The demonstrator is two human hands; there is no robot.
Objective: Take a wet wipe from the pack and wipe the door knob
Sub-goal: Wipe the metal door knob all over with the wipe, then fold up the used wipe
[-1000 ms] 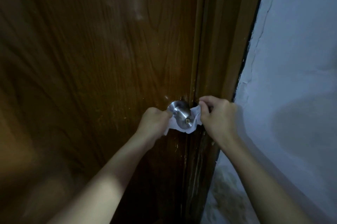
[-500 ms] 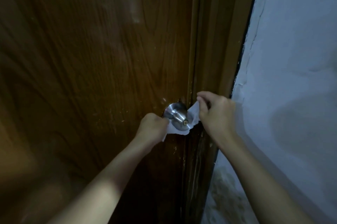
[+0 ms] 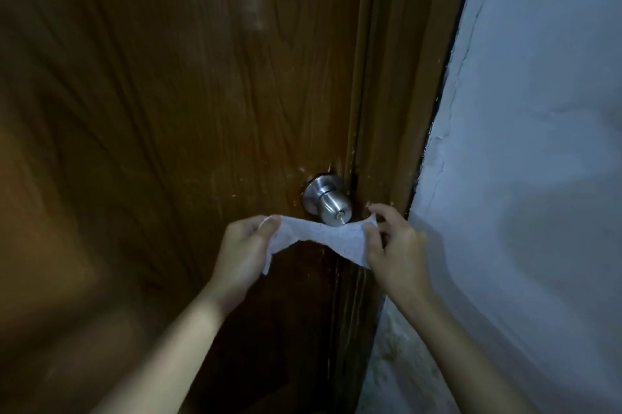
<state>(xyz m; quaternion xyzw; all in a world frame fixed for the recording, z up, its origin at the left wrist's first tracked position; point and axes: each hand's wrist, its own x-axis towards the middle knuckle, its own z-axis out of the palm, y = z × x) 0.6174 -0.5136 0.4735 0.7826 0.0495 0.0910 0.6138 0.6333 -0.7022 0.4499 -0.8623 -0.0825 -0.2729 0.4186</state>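
My left hand (image 3: 243, 253) pinching one end of the wet wipe (image 3: 323, 238), my right hand (image 3: 395, 245) pinching the other, wipe stretched just below the steel door knob (image 3: 331, 203), wooden door (image 3: 168, 110) behind.

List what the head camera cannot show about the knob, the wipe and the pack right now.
- Door knob: its lower front edge is covered by the stretched wet wipe; whether they touch cannot be told.
- Wet wipe: its ends are hidden inside the left hand and behind the right hand fingers.
- Wipe pack: nowhere in the head view.
- Keyhole detail on the knob face: too small and dim.
- Door: cut off by the frame edges.
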